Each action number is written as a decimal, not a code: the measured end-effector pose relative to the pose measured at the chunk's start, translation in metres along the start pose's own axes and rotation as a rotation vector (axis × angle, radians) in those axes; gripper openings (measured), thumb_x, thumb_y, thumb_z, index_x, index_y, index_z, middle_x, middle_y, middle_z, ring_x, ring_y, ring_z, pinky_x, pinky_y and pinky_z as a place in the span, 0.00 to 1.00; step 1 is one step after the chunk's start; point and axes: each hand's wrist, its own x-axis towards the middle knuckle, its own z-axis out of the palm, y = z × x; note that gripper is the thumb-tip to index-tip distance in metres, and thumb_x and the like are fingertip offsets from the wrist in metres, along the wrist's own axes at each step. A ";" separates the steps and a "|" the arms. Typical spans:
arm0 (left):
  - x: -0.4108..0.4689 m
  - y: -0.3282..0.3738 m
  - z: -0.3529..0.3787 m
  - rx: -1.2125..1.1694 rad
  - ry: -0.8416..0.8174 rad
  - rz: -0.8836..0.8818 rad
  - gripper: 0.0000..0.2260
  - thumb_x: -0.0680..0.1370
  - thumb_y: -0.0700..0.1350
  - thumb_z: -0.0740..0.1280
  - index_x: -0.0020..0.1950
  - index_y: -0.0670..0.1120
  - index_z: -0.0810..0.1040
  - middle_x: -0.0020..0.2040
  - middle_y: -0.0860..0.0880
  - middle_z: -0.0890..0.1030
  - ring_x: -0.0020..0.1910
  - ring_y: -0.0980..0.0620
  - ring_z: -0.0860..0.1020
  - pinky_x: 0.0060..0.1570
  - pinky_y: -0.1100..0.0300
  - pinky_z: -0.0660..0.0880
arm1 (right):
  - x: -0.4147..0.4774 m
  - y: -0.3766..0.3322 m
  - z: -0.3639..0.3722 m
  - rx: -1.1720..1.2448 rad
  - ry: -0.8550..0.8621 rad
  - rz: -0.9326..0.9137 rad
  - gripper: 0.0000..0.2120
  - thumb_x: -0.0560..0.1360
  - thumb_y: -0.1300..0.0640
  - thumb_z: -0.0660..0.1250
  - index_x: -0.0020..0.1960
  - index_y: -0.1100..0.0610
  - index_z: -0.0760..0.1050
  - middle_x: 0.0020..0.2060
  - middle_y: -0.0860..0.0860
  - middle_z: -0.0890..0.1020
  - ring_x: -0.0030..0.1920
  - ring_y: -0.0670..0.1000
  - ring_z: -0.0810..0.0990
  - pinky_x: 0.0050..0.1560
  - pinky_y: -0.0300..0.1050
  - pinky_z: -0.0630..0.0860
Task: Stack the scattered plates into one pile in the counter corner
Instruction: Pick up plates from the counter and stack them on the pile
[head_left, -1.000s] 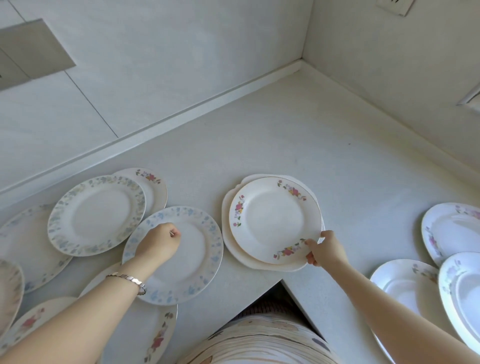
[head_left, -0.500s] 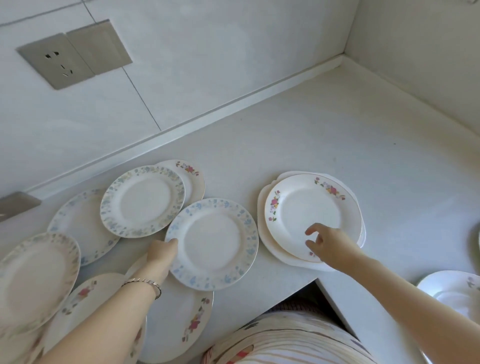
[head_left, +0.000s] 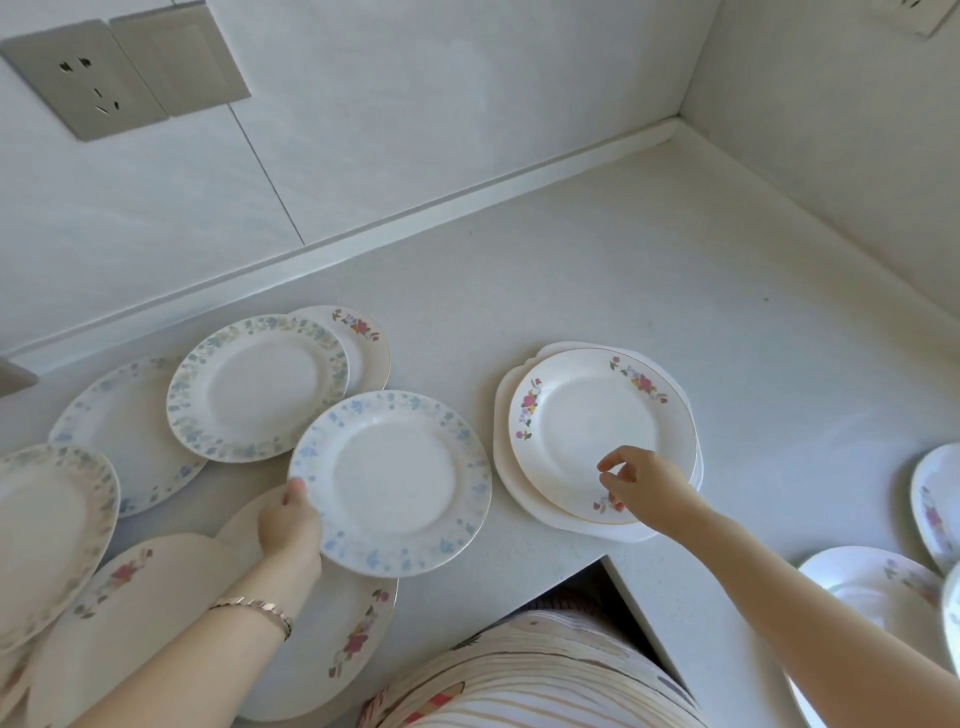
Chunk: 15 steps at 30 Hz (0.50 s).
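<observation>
My left hand (head_left: 289, 530) grips the left rim of a blue-flowered plate (head_left: 390, 483), thumb on top, holding it lifted over other plates. To its right a small pile (head_left: 524, 499) lies on the counter, topped by a pink-flowered plate (head_left: 587, 426). My right hand (head_left: 641, 480) hovers over that plate's near edge, fingers loosely curled and holding nothing. More plates lie at the left: a green-blue rimmed plate (head_left: 254, 387), a pale blue plate (head_left: 114, 421) under it, and a pink-flowered plate (head_left: 363, 338) behind. The counter corner (head_left: 675, 130) is at the upper right.
Several more plates overlap at the lower left (head_left: 156, 597) and lie at the right edge (head_left: 883, 587). A wall socket (head_left: 88, 78) sits at the upper left. The counter's inner cut-out edge (head_left: 608, 561) is just in front of my body.
My left hand moved from the blue plate's top to its left rim and lifted it. My right hand let go of the pile's edge and now hovers over it. The view shifted left.
</observation>
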 end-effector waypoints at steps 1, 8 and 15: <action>-0.006 0.004 -0.003 0.018 0.041 0.045 0.20 0.81 0.48 0.54 0.61 0.34 0.73 0.61 0.34 0.76 0.58 0.37 0.76 0.57 0.46 0.72 | 0.002 0.003 -0.003 0.015 0.006 0.012 0.05 0.77 0.58 0.62 0.51 0.55 0.76 0.29 0.48 0.80 0.33 0.48 0.78 0.35 0.38 0.72; -0.035 0.040 -0.010 -0.223 0.048 0.233 0.12 0.80 0.45 0.55 0.47 0.41 0.74 0.39 0.47 0.76 0.45 0.48 0.73 0.44 0.56 0.69 | 0.007 0.038 -0.046 0.102 0.154 0.086 0.03 0.76 0.60 0.63 0.47 0.54 0.74 0.30 0.49 0.81 0.33 0.50 0.79 0.41 0.45 0.77; -0.065 0.046 0.072 -0.184 -0.217 0.210 0.15 0.77 0.45 0.59 0.30 0.49 0.67 0.38 0.44 0.71 0.41 0.49 0.68 0.41 0.54 0.67 | -0.002 0.080 -0.076 0.176 0.261 0.174 0.03 0.75 0.60 0.63 0.45 0.55 0.74 0.29 0.51 0.80 0.31 0.50 0.78 0.42 0.46 0.75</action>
